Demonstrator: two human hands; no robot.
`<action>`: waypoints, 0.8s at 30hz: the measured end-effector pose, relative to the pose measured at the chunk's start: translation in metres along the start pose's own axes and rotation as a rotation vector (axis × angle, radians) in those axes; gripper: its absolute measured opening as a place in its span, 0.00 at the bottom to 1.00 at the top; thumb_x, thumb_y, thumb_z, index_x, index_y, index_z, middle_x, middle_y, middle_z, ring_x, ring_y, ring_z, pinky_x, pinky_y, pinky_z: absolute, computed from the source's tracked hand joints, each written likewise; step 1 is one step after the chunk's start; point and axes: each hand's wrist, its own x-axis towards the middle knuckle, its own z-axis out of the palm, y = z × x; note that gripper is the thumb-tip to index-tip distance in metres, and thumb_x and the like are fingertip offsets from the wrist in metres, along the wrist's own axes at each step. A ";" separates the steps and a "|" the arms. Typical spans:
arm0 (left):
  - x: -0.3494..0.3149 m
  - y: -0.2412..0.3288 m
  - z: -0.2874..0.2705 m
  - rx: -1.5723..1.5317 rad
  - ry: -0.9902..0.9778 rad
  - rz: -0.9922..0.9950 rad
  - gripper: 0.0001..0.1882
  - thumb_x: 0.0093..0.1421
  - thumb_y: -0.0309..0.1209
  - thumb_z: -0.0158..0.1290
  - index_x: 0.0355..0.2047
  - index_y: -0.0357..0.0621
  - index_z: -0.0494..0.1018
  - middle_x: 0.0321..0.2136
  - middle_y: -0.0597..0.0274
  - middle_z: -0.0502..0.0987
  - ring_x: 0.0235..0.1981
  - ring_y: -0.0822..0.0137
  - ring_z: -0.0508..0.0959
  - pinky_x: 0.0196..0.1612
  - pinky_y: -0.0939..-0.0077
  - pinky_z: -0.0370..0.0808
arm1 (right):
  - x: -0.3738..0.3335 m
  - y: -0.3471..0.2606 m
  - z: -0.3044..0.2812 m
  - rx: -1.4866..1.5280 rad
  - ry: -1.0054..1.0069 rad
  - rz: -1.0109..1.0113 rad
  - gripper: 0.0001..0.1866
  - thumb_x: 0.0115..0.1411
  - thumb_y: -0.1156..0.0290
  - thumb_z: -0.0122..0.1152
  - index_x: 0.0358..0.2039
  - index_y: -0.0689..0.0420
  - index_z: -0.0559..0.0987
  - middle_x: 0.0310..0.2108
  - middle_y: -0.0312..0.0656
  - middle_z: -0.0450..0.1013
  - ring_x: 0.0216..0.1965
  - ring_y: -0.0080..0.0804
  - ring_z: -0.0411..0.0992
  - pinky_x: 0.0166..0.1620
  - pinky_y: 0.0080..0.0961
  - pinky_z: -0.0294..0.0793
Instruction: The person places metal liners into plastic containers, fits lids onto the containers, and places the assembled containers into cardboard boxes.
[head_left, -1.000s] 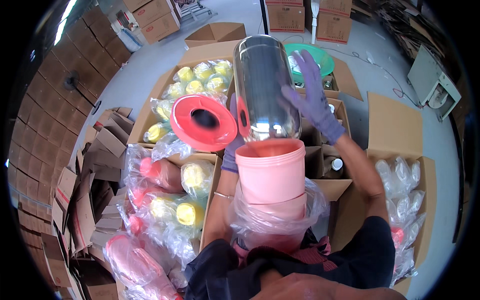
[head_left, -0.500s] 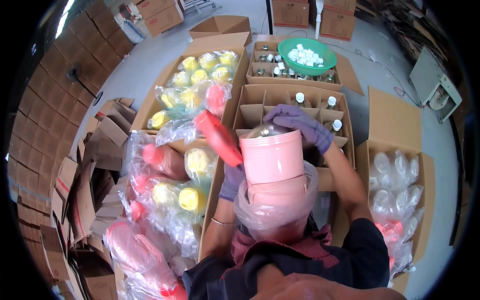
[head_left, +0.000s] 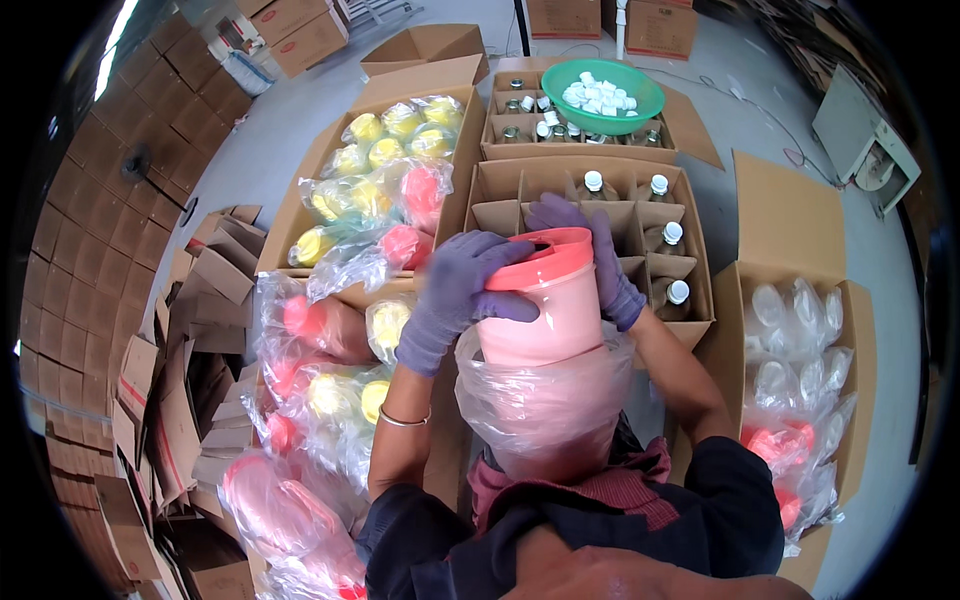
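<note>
**Lid goes onto the pink container**

Now the coral lid [head_left: 540, 258] sits on top of the pink container [head_left: 535, 315], where half a second ago it was held off to the left, tilted, and a second ago a shiny steel vessel was raised above the open mouth. That vessel is out of sight now; whether it went inside the container I cannot tell. Judging from this, the filling part looks finished and closing is the step in hand.

Nearest the person, the container stands upright against the chest, its lower half wrapped in a clear plastic bag [head_left: 545, 405]. The left hand [head_left: 460, 295], in a purple glove, is curled over the lid's left rim and the container's shoulder, fingers closed on it. The right hand [head_left: 600, 260], also gloved, wraps the far right side of the lid, holding it down. The lid looks slightly tilted, so it may not be fully seated.

Just beyond stands a divided carton [head_left: 600, 215] with white-capped bottles in cells along its right side. To its left lies a carton of bagged yellow and pink containers [head_left: 385, 190]. Farthest off, a green bowl [head_left: 603, 95] of white caps rests on another carton of bottles.
</note>
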 end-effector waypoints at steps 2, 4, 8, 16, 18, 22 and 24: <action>-0.001 -0.009 0.010 -0.036 -0.100 0.037 0.20 0.52 0.41 0.59 0.40 0.40 0.78 0.31 0.57 0.79 0.32 0.54 0.78 0.38 0.62 0.75 | -0.004 0.010 -0.020 -0.139 -0.075 -0.005 0.39 0.68 0.37 0.25 0.50 0.61 0.70 0.60 0.50 0.62 0.60 0.43 0.64 0.66 0.37 0.58; -0.003 -0.010 0.019 0.005 -0.089 0.097 0.17 0.55 0.39 0.56 0.39 0.38 0.77 0.31 0.56 0.79 0.32 0.54 0.78 0.38 0.62 0.75 | -0.007 0.013 -0.030 -0.303 -0.097 -0.059 0.32 0.70 0.44 0.26 0.38 0.60 0.71 0.51 0.48 0.69 0.54 0.41 0.68 0.63 0.34 0.61; -0.036 -0.010 0.045 -0.271 0.094 -0.193 0.12 0.57 0.31 0.52 0.33 0.32 0.74 0.35 0.50 0.79 0.35 0.53 0.79 0.42 0.65 0.76 | -0.025 -0.003 -0.022 -0.512 -0.037 -0.132 0.16 0.68 0.59 0.45 0.34 0.60 0.71 0.39 0.43 0.70 0.45 0.32 0.68 0.54 0.29 0.66; -0.049 -0.054 0.093 -1.467 0.211 -0.857 0.33 0.71 0.47 0.28 0.42 0.29 0.74 0.41 0.48 0.79 0.47 0.54 0.76 0.59 0.62 0.68 | -0.045 -0.062 0.038 -1.341 -0.090 -0.499 0.13 0.55 0.66 0.64 0.32 0.60 0.71 0.31 0.47 0.67 0.37 0.47 0.65 0.43 0.38 0.66; -0.049 -0.062 0.081 -1.232 0.090 -0.798 0.35 0.71 0.50 0.28 0.45 0.28 0.74 0.45 0.47 0.78 0.47 0.56 0.77 0.58 0.62 0.69 | -0.042 -0.067 0.034 -1.288 -0.152 -0.600 0.13 0.55 0.66 0.65 0.30 0.60 0.71 0.31 0.46 0.68 0.36 0.46 0.66 0.41 0.39 0.66; -0.052 -0.084 0.068 -1.469 0.206 -0.629 0.37 0.69 0.56 0.32 0.48 0.30 0.72 0.45 0.51 0.78 0.47 0.60 0.77 0.57 0.62 0.70 | -0.021 -0.079 0.067 -1.457 -0.174 -0.739 0.15 0.56 0.61 0.65 0.30 0.59 0.72 0.29 0.46 0.72 0.33 0.46 0.71 0.38 0.36 0.71; -0.031 -0.052 0.079 -1.218 0.234 -0.708 0.35 0.69 0.55 0.32 0.51 0.30 0.69 0.45 0.54 0.77 0.44 0.61 0.78 0.55 0.62 0.71 | -0.015 -0.065 0.100 -1.490 -0.191 -0.554 0.15 0.56 0.59 0.65 0.30 0.58 0.73 0.25 0.46 0.73 0.30 0.46 0.74 0.34 0.36 0.72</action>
